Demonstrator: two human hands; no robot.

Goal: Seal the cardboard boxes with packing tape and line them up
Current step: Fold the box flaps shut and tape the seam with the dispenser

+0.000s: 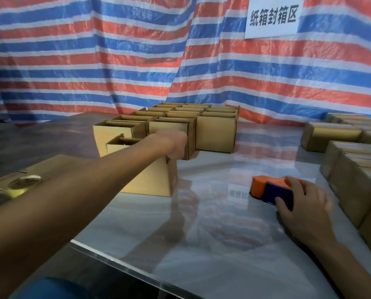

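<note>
A: Reaching out over the table (201,234), the left hand (172,143) is seen at which box?

B: The near open box (150,180) is gripped at its far top corner. The fingers are curled over the rim, though the hand is blurred.

A: Where is that box placed?

B: It is stood on the glossy table, just in front of the block of open boxes (214,134). Whether they touch cannot be told.

A: And how is the right hand (303,210) occupied?

B: It is wrapped over the tape dispenser (270,188), orange and blue, which is rested on the table at the right, well apart from the gripped box.

A: What else is shown?

B: Closed boxes (352,175) are ranged along the right side. Tape rolls (25,182) are laid on a sheet of cardboard (57,165) at the left. A white sign (274,18) is fixed to the striped tarpaulin (94,61) behind.
</note>
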